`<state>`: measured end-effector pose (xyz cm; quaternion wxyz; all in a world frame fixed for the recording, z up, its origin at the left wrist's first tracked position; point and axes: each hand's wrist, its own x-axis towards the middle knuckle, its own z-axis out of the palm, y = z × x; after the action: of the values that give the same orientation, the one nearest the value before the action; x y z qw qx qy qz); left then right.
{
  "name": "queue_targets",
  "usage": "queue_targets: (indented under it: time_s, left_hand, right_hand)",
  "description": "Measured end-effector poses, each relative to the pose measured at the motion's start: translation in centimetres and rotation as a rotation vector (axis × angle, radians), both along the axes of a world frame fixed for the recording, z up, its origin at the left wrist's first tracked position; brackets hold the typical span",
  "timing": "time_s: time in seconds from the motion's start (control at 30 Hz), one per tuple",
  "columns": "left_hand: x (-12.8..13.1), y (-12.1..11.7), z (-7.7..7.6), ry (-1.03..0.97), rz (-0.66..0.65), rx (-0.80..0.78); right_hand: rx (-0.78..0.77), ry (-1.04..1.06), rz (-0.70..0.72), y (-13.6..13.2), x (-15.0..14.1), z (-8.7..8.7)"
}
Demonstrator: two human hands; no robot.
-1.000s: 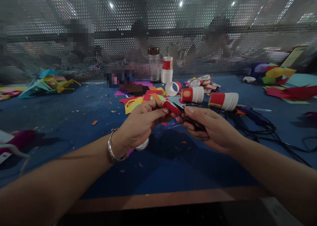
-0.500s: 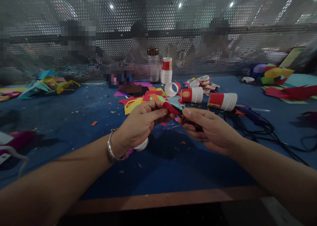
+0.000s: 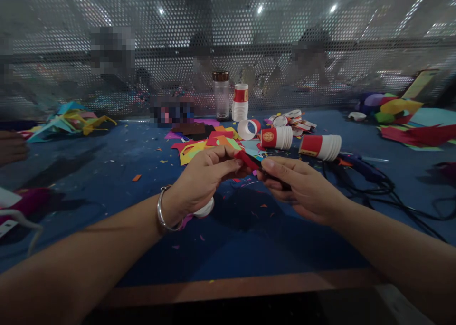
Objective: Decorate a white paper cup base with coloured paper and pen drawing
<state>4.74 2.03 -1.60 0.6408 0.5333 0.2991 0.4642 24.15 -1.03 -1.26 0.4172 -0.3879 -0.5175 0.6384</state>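
Left hand (image 3: 204, 178): pinched on red paper (image 3: 246, 160), steadying it.
Right hand (image 3: 304, 185): clasped round my scissors (image 3: 280, 182), blades at the paper.

Scissors (image 3: 254, 160) partly hidden, left forearm (image 3: 103, 237) cut off

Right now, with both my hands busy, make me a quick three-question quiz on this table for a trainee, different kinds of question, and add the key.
1. What does the right grip hold?
2. True or false: the bottle lies on its side.
3. What colour is the piece in the left grip: a) green, b) red, c) white?

Key:
1. Scissors.
2. False; it stands upright, left of a cup stack.
3. b) red.
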Motion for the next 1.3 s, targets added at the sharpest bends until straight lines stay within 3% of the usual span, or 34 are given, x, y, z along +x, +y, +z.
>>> queue_targets:
  time_s: [0.8,1.3]
  left_hand:
    - [0.37,-0.22,0.16,0.156,0.073,0.057]
    - [0.76,-0.24,-0.16,0.072,0.057,0.056]
  right_hand:
    - [0.016,-0.074,-0.092,-0.19,-0.52,-0.16]
    - [0.017,-0.069,-0.086,-0.09,-0.55,-0.28]
